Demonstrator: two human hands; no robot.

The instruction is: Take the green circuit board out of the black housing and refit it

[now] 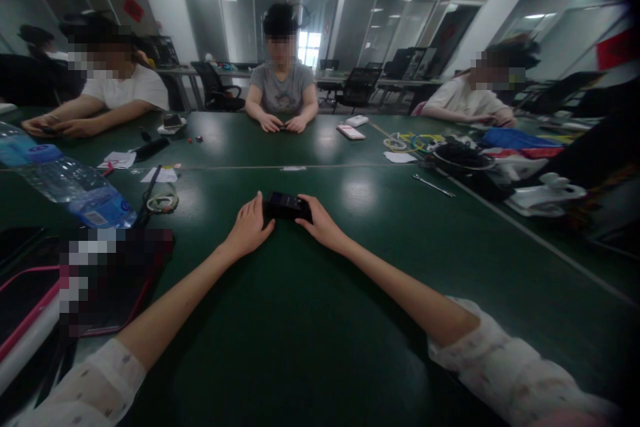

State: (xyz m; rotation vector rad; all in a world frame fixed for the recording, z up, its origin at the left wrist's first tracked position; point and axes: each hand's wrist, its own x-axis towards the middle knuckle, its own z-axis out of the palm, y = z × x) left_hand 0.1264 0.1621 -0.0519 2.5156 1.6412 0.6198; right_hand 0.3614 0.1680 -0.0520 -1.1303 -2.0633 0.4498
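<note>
A small black box-like device [286, 207] with a dark screen on its upper face is on or just above the green table [300, 293], in the middle of the head view. My left hand [250, 223] is at its left end, with the thumb at the near corner and the fingers behind. From the other side, my right hand [320, 221] pinches the right end between thumb and fingers. The exact kind of device is too small and dark to make out.
At left stand plastic water bottles [100, 203] beside a pink-edged dark bag or case [145, 280]. A cable coil [163, 203] lies nearby. To the right are a wrench [433, 185], cables [400, 143] and a white device [547, 193]. Three people sit across the table.
</note>
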